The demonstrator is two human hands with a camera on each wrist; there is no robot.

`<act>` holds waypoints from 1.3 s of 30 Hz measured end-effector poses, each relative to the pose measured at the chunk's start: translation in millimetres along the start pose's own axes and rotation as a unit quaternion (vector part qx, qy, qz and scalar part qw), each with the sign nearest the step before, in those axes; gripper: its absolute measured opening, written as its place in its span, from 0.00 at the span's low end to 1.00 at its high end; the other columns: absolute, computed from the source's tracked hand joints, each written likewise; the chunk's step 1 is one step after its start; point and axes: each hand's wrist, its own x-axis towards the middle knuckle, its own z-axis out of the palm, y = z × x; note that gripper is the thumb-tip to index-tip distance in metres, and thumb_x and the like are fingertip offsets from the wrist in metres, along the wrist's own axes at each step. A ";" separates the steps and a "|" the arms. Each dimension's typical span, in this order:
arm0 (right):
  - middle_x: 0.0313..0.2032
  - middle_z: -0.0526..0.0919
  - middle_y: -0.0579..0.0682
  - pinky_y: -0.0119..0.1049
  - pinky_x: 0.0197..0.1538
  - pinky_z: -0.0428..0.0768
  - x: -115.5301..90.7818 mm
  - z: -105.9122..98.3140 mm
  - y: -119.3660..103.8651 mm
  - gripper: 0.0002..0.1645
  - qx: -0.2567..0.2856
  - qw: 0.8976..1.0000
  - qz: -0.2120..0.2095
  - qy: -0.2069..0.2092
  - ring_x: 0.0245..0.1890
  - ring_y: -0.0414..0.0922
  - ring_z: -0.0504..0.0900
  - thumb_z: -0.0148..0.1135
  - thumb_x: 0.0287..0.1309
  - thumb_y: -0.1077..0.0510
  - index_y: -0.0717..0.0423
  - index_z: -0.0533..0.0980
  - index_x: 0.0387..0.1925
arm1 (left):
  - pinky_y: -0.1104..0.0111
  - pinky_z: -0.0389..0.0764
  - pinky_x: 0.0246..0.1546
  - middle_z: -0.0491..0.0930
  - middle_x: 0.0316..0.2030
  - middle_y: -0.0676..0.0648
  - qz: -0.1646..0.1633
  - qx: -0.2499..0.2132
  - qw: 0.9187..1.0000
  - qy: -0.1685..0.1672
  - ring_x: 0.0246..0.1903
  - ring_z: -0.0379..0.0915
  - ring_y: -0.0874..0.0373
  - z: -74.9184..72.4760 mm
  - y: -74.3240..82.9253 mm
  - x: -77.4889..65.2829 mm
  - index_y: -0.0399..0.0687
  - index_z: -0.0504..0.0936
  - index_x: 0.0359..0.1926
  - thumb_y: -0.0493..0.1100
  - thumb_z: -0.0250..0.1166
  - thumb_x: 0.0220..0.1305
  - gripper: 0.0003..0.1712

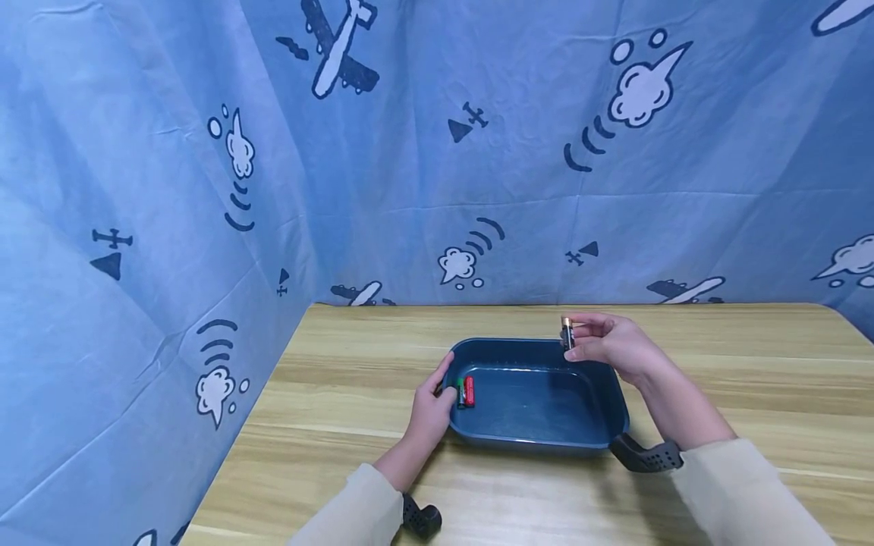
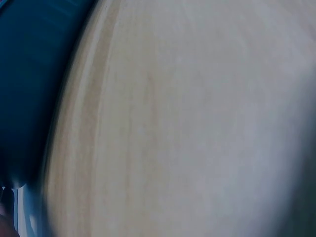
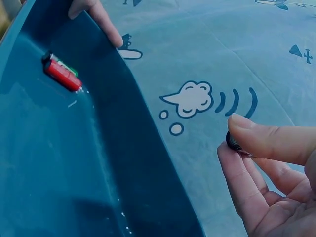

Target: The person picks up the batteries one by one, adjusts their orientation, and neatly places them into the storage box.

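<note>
A dark blue plastic bin (image 1: 532, 436) stands on the wooden table. My left hand (image 1: 432, 409) grips its left rim, thumb over the edge and fingers along the outside. Between the thumb and fingertips of my right hand (image 1: 614, 347) is a black battery with a copper-coloured end (image 1: 567, 334), held upright over the bin's far right rim. In the right wrist view only the dark end of that battery (image 3: 233, 141) shows. Inside the bin, at its left end, a red battery (image 1: 469, 391) and a green-and-black battery (image 1: 460, 394) lie side by side.
The wood-grain table (image 1: 355, 364) extends around the bin. Blue cloth (image 1: 519, 189) printed with planes and clouds hangs behind and to the left. Black wrist mounts (image 1: 645, 455) sit on both wrists, the right one overlapping the bin's near right corner in the head view.
</note>
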 end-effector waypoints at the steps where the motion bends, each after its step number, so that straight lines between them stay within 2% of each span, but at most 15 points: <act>1: 0.39 0.76 0.52 0.29 0.41 0.79 0.5 0.8 -0.5 0.43 0.002 1.000 -0.001 0.000 0.36 0.39 0.78 0.69 0.44 0.65 0.72 0.61 0.62 | 0.57 0.63 0.57 0.58 0.67 0.47 0.000 0.002 1.000 0.000 0.67 0.49 0.48 0.1 -0.1 0.1 0.42 0.62 0.67 0.27 0.46 0.60 0.32; 6: 0.39 0.76 0.52 0.29 0.41 0.79 4.0 5.6 -2.0 0.43 0.011 1.000 0.001 -0.003 0.36 0.40 0.78 0.69 0.43 0.66 0.71 0.61 0.61 | 0.58 0.63 0.58 0.58 0.67 0.47 0.002 0.006 1.000 -0.001 0.67 0.49 0.49 0.6 0.2 0.1 0.41 0.62 0.67 0.27 0.46 0.60 0.32; 11: 0.37 0.76 0.51 0.31 0.41 0.81 9.6 12.5 -1.1 0.41 0.043 0.999 0.000 -0.016 0.34 0.40 0.79 0.68 0.44 0.68 0.73 0.61 0.60 | 0.58 0.62 0.58 0.59 0.67 0.47 0.005 0.007 1.000 -0.001 0.67 0.49 0.48 -0.5 -2.2 1.1 0.40 0.62 0.67 0.27 0.46 0.60 0.32; 20: 0.34 0.76 0.51 0.34 0.41 0.81 21.1 21.9 3.2 0.35 0.076 0.996 0.001 -0.039 0.33 0.42 0.79 0.66 0.44 0.71 0.72 0.63 0.55 | 0.58 0.61 0.59 0.59 0.67 0.52 0.012 0.000 1.000 0.005 0.67 0.49 0.51 -0.9 -29.8 12.1 0.48 0.63 0.67 0.28 0.47 0.61 0.32; 26: 0.33 0.75 0.51 0.34 0.39 0.82 25.5 26.8 4.5 0.32 0.095 0.994 0.004 -0.050 0.31 0.42 0.79 0.65 0.43 0.74 0.70 0.65 0.52 | 0.60 0.61 0.60 0.60 0.66 0.53 0.017 0.002 1.000 0.011 0.67 0.50 0.53 0.4 -31.3 12.8 0.49 0.64 0.67 0.28 0.47 0.60 0.33; 36: 0.34 0.75 0.51 0.35 0.39 0.82 29.7 34.6 7.9 0.33 0.105 0.993 0.014 -0.060 0.31 0.43 0.79 0.64 0.43 0.74 0.72 0.63 0.54 | 0.60 0.60 0.60 0.59 0.67 0.53 0.016 -0.004 1.000 0.005 0.67 0.48 0.53 -0.5 -31.9 13.2 0.50 0.64 0.67 0.28 0.46 0.60 0.33; 39: 0.33 0.75 0.51 0.34 0.39 0.82 31.4 37.5 8.6 0.33 0.110 0.992 0.018 -0.060 0.31 0.42 0.79 0.64 0.43 0.74 0.72 0.63 0.54 | 0.58 0.60 0.60 0.58 0.67 0.50 0.026 -0.004 1.000 0.004 0.67 0.48 0.51 -0.1 -31.9 13.0 0.49 0.63 0.67 0.28 0.46 0.60 0.33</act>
